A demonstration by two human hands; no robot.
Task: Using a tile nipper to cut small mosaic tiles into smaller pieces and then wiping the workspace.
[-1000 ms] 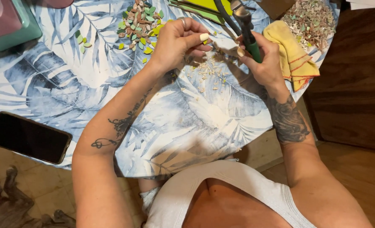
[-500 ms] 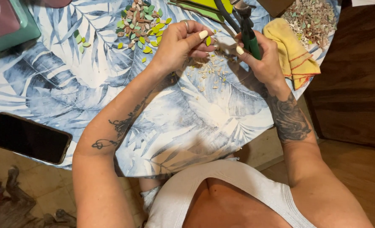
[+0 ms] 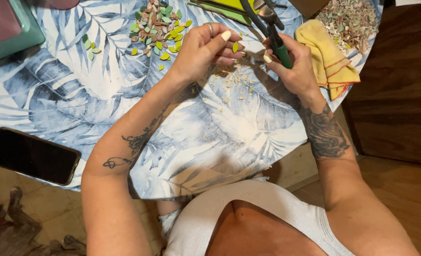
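A person in a white top is leaning over a round table [image 3: 77, 95] covered in a blue-and-white leaf-print cloth, with a dark, glossy phone [image 3: 32, 155] lying flat at the near edge, at about eight o'clock from the hands. The left hand [image 3: 203, 50] is pinching a small yellow-green, leaf-shaped tile piece [image 3: 235, 47] between thumb and fingertips, the piece sitting at three o'clock of that hand, just beside the tool. The right hand [image 3: 293, 66] is gripping green-handled nippers [image 3: 274, 33], its fingers wrapped around the handles, the metal head pointing toward twelve o'clock. Pale, gritty chips [image 3: 234, 83] are scattering on the cloth directly below both hands. Farther off, a heap of cut leaf shapes [image 3: 158, 28] in green, yellow and brown is lying at eleven o'clock, a crumpled yellow cloth [image 3: 329, 59] at three o'clock, and a mound of rough offcuts [image 3: 350, 21] at one o'clock.
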